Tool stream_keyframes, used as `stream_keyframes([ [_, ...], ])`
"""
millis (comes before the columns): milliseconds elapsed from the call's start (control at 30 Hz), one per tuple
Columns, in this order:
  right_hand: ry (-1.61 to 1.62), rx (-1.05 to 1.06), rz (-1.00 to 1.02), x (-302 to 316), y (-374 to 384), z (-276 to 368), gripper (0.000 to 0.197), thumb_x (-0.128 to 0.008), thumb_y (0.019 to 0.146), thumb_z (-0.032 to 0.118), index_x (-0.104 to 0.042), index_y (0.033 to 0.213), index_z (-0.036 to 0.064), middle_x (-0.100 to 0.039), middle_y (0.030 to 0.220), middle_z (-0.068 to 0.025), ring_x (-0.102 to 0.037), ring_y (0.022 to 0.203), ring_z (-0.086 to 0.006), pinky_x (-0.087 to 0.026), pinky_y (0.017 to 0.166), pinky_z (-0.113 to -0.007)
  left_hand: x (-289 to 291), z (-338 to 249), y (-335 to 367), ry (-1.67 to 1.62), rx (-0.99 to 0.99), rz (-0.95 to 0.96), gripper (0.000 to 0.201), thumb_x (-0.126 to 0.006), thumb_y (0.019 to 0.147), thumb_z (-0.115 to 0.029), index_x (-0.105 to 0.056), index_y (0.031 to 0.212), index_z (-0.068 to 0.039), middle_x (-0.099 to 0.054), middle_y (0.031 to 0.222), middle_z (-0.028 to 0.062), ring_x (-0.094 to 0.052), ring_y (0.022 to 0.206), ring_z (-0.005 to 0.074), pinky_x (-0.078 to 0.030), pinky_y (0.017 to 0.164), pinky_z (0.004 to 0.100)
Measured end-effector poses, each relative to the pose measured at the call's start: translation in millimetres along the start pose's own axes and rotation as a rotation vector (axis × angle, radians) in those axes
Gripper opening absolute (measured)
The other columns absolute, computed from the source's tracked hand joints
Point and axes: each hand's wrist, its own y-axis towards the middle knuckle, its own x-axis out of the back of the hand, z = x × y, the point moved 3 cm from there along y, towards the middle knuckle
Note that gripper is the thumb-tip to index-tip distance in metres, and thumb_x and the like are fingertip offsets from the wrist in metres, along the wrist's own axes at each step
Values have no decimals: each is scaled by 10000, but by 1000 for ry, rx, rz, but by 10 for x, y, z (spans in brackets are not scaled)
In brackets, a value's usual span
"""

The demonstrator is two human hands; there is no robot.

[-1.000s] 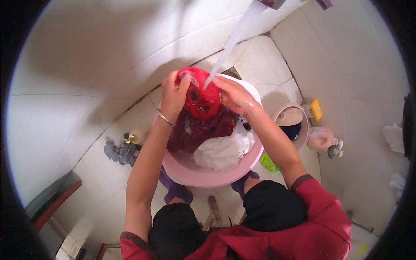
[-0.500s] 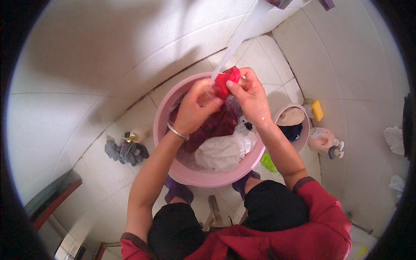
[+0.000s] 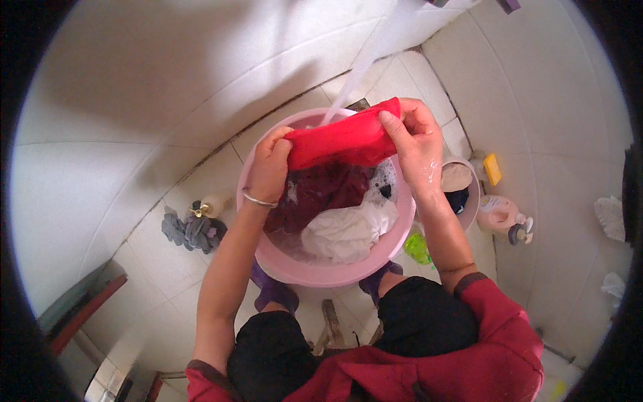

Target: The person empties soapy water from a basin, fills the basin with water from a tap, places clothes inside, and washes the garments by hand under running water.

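Both my hands, left hand [image 3: 269, 167] and right hand [image 3: 416, 137], pinch the red cloth [image 3: 343, 142] stretched under the water stream [image 3: 362, 67]; splashing could overflow the pink basin [image 3: 321, 271] onto the floor.

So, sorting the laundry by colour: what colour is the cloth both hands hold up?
Bright red cloth, plain, seen best in the head view.

That stretched red cloth [image 3: 345, 141] looks wet and smooth, kinda sleek. The round pink plastic basin [image 3: 281, 264] has a dull, matt rim, with soaked dark maroon fabric [image 3: 318, 194] and crumpled white cloth [image 3: 345, 231] inside. Glossy white floor tiles [image 3: 167, 261], and a thin shiny metal bangle [image 3: 258, 199] on the left wrist.
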Motion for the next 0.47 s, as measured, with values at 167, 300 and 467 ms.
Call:
stream_keyframes([
  [167,272,-125,-48,88,48,32,105,-555,783,40,-512,873,8,-591,709,-55,-555,604,-103,-448,555,-210,-70,-69,-82,557,98,534,203,-500,761,-94,-519,945,-10,-550,888,42,-525,830,155,-422,739,277],
  [300,358,-132,4,33,82,18,104,-545,791,44,-505,881,10,-591,725,-63,-557,622,-101,-449,564,-214,218,238,-35,1178,4,669,282,-557,760,-203,-521,986,-38,-564,885,65,-554,774,202,-433,688,305],
  [467,-147,-279,79,207,184,-469,243,-575,791,156,-502,1007,72,-591,815,-34,-558,707,-125,-457,626,-253,-43,-80,-221,-540,482,545,496,-492,823,-338,-318,1256,-170,-472,1150,148,-485,1016,282,-367,873,442],
])
